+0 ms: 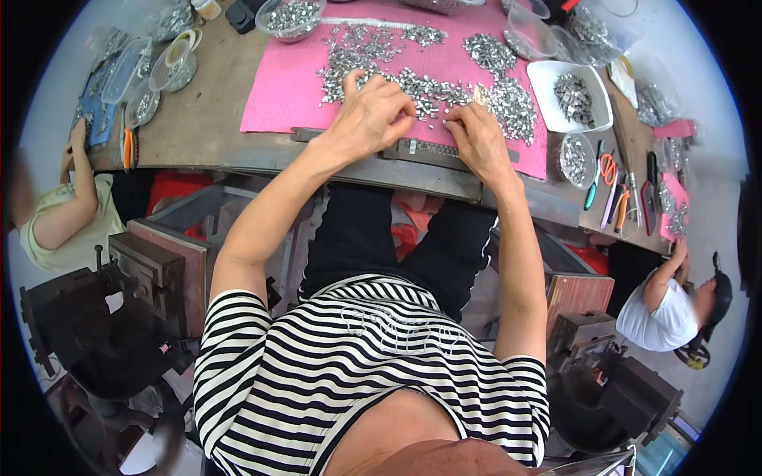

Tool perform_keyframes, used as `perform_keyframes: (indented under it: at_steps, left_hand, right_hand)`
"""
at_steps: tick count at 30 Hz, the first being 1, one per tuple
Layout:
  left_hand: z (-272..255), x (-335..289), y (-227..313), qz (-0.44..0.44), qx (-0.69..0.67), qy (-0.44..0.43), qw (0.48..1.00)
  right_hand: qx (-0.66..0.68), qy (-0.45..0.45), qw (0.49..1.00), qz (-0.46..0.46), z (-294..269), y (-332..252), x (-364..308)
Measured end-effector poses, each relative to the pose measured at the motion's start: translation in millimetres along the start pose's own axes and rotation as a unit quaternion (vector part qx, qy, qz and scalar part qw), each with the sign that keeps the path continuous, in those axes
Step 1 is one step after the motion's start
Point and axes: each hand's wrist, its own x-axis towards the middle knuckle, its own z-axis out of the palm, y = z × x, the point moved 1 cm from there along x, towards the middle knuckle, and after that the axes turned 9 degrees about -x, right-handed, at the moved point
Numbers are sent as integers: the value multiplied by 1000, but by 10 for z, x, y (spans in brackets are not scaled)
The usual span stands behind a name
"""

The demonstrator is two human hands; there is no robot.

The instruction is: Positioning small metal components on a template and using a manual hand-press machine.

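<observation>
My left hand (369, 115) is over the near part of a pink mat (270, 103), its fingers curled and thumb close to the index finger. My right hand (480, 143) faces it with thumb and fingertips pinched together. Whatever either fingertip grip holds is too small to make out. Between and just below my hands lies a narrow metal bar (397, 151) along the table's front edge, with a row of small metal pieces (432, 148) on it. Loose shiny metal pieces (425, 91) spread beyond my fingers, and a denser heap (508, 111) lies beside my right hand.
A white tray (536, 79) and a round clear tub (575, 159) of metal pieces stand at right, near pliers and other hand tools (621, 202). A clear bowl (292, 20) sits at the far left of the mat. Co-workers (667, 305) sit on both sides.
</observation>
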Motion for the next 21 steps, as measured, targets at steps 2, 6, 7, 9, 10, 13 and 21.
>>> perform_keyframes:
  at_steps: [2,6,7,9,10,13,21]
  left_hand:
    - [73,-35,171,7,-21,9,1000]
    - [317,-84,359,26,-74,32,996]
    - [365,-103,356,24,-83,27,996]
    - [420,-100,375,16,-75,25,997]
    - [438,-102,383,8,-64,24,998]
    - [446,-107,372,7,-66,20,998]
    - [185,-159,282,-27,-49,77,995]
  right_hand:
    - [32,1,999,32,-101,-73,-92]
    - [50,3,996,71,-178,-237,-318]
    - [39,20,997,63,-147,-253,-358]
    - [34,48,997,57,-85,-265,-406]
    - [29,76,995,50,-64,-269,-428]
    - [26,90,994,62,-19,-269,-468]
    - [55,105,990,72,-45,-224,-454]
